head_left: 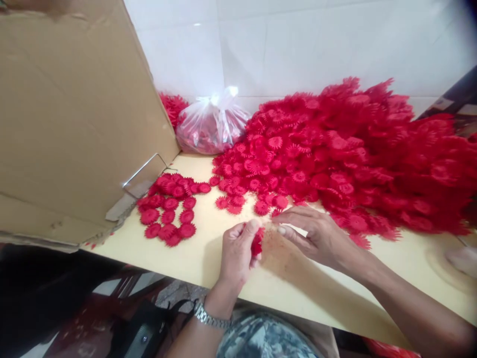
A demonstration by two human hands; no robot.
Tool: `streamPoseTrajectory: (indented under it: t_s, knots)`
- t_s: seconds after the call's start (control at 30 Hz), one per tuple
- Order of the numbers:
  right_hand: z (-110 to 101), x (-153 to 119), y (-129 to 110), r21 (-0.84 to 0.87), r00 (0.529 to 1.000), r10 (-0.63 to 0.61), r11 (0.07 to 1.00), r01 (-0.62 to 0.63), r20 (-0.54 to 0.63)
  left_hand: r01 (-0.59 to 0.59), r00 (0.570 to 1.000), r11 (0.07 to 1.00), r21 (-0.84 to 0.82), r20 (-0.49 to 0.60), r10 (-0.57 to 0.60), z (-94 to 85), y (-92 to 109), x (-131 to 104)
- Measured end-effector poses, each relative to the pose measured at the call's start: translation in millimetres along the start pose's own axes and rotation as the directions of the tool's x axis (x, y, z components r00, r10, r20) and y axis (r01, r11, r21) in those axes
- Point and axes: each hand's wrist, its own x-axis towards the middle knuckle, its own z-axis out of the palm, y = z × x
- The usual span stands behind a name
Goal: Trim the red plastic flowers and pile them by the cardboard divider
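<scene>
My left hand is closed on a red fringed flower disc, its thumb on top and the fingers wrapped round. Part of the disc is hidden, and whether more than one is held I cannot tell. Just to the right, my right hand has its fingers stretched toward the left hand, thumb a little apart below them. Its fingertips are beside a small red disc at the front of the pile. A large heap of similar red discs lies behind both hands.
Linked red discs lie in a looped string on the left of the yellow tabletop. A cardboard sheet stands at left with a bent metal wire. A tied clear bag sits against the tiled wall.
</scene>
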Motion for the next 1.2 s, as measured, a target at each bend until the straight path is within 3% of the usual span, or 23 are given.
streamPoseTrajectory:
  t_s: [0.07,0.13,0.23,0.33,0.43,0.53,0.63,0.8,0.9,0.93,1.0,1.1,1.2]
  knots:
    - [5,1,-9,0.221,0.988,0.152,0.964,-0.150,0.005,0.000,1.000,0.999,0.032,0.016,-0.001,1.4,-3,-1]
    - [11,3,-17,0.483,0.955,0.282,0.826,-0.290,0.093,-0.009,0.998,0.999,0.051,0.069,0.006,3.9,-6,-2]
    - [18,5,-22,0.693,0.926,0.317,0.620,-0.367,0.207,-0.003,0.985,1.000,-0.004,0.174,0.004,7.4,-10,-3]
    - [20,3,-18,0.704,0.916,0.372,0.610,-0.364,0.151,0.054,0.966,0.994,-0.098,0.255,-0.027,9.3,-14,-5]
    - [21,-1,-15,0.708,0.872,0.483,0.589,-0.390,0.078,0.103,0.947,0.983,-0.155,0.318,-0.049,10.1,-15,-6]
    - [23,-3,-16,0.721,0.826,0.563,0.569,-0.395,0.009,0.115,0.938,0.976,-0.184,0.342,-0.046,11.2,-16,-5]
    - [26,-4,-18,0.706,0.813,0.580,0.596,-0.382,-0.049,0.106,0.933,0.979,-0.171,0.357,-0.039,12.5,-14,-5]
    - [19,-3,-8,0.558,0.821,0.537,0.749,-0.358,-0.195,0.094,0.939,0.988,-0.119,0.341,-0.048,12.2,-11,-8]
    - [2,-1,8,0.380,0.761,0.518,0.844,-0.379,-0.390,0.086,0.963,0.989,-0.121,0.266,-0.051,10.1,-11,-12]
    - [-4,0,14,0.267,0.764,0.478,0.878,-0.397,-0.434,0.078,0.970,0.988,-0.131,0.241,-0.045,9.5,-10,-13]
    - [-12,0,27,-0.054,0.832,0.354,0.909,-0.414,-0.427,0.057,0.976,0.985,-0.161,0.215,-0.021,8.8,-9,-13]
    - [-16,-4,42,-0.481,0.932,0.213,0.809,-0.337,-0.294,0.041,0.978,0.984,-0.176,0.208,-0.004,8.2,-6,-10]
    - [-13,-9,51,-0.561,0.946,0.154,0.774,-0.294,-0.284,0.030,0.984,0.987,-0.157,0.179,-0.002,7.5,-5,-7]
